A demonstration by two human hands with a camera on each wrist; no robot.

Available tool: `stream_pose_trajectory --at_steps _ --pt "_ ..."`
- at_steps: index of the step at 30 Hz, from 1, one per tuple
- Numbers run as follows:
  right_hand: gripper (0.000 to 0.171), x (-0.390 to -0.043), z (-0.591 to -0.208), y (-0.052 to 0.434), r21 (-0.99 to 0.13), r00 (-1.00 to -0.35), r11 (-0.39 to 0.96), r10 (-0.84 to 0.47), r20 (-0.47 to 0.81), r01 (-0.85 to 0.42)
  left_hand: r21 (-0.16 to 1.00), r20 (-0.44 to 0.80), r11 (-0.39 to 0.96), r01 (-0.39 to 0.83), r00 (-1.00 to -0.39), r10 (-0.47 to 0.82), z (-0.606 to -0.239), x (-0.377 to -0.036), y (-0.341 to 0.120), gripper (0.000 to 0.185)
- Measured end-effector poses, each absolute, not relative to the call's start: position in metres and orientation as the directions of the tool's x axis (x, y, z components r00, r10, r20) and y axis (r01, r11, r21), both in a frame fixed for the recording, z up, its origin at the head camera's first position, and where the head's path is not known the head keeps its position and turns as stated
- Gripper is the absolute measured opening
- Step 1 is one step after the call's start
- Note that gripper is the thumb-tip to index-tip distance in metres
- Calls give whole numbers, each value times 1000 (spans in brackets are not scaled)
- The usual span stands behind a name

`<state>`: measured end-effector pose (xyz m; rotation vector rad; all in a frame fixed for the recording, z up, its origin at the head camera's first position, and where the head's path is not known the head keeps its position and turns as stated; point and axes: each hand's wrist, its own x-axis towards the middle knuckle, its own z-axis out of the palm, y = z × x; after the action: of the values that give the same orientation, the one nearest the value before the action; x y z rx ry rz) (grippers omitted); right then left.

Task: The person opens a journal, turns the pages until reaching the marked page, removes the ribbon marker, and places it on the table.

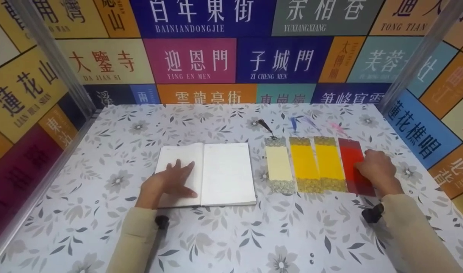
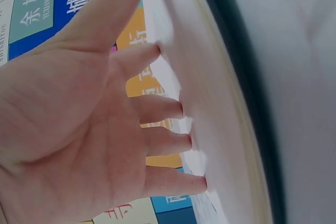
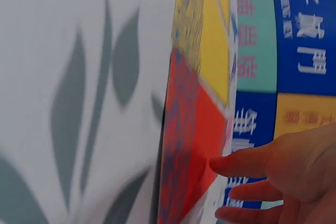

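An open white notebook lies flat in the middle of the flowered table. My left hand rests flat on its left page, and in the left wrist view the straight fingers touch the page. To the right of the notebook, side by side, lie a cream bookmark, two yellow bookmarks and a red bookmark. My right hand lies on the red one. In the right wrist view a fingertip touches the red bookmark beside a yellow bookmark.
Tassels trail from the bookmarks' far ends. Walls covered in coloured sign panels close the table at the back and on both sides. Metal posts stand at the rear corners. Bare tablecloth lies in front of the notebook.
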<state>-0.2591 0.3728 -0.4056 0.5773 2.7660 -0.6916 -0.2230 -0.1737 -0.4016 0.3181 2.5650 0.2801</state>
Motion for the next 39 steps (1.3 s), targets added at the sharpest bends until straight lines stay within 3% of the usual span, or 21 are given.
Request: stream_pose_trajectory --at_steps 3,9,14,19,24,30,35,39 --pt "60 -260 -401 346 -386 -915 839 287 -284 383 248 -459 946 208 -835 304 -402 -225 -175 98" --pt "75 -247 -388 288 -470 -968 861 87 -236 192 246 -396 929 277 -846 357 -406 -227 -178 95" --pt "72 -231 -384 241 -554 -983 832 -116 -144 -18 289 -374 943 162 -888 267 -409 -221 -180 92" --pt "67 -221 -394 201 -654 -958 746 -261 -115 -125 314 -341 949 -2 -933 111 -413 -208 -178 96" --pt "65 -218 -411 169 -738 -941 669 -301 -152 -94 351 -265 931 -99 -964 -3 -417 -200 -175 96" --pt "71 -218 -427 144 -815 -939 579 -272 -213 17 433 -204 887 -164 -976 -81 -419 -200 -178 79" --pt "75 -219 -433 131 -858 -940 506 -242 -239 87 531 -212 822 -207 -971 -107 -415 -205 -189 86" --pt "72 -217 -436 125 -843 -951 535 -225 -214 63 633 -234 735 -241 -965 -115 -408 -210 -204 88"
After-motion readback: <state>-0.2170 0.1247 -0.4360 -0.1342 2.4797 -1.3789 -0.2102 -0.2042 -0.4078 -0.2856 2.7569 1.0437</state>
